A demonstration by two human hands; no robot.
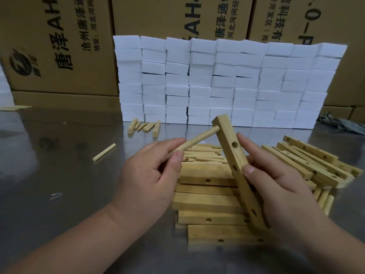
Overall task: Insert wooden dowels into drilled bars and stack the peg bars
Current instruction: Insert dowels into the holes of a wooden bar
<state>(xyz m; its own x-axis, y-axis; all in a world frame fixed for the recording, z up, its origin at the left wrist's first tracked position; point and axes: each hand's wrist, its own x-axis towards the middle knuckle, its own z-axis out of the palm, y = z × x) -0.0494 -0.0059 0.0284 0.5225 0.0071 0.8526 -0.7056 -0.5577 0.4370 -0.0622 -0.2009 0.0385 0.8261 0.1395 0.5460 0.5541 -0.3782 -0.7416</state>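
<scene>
Bar: my right hand [276, 175] grips the tilted drilled bar [235, 159].
Dowel: my left hand [158, 171] pinches the dowel [197, 140], tip at the bar's top hole.
Advice: I'd keep it square, then push.

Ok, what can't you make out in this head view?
Head view only:
- Depth of the dowel in the held bar: hidden by the bar's own wood.
- Dowel's near end: covered by the left hand.
- Grey cloth: cut by the right edge.
- Loose dowels: mostly under the pile of bars.

Cardboard boxes [39, 80] read "唐泽AH" and "沧州唐泽".
</scene>
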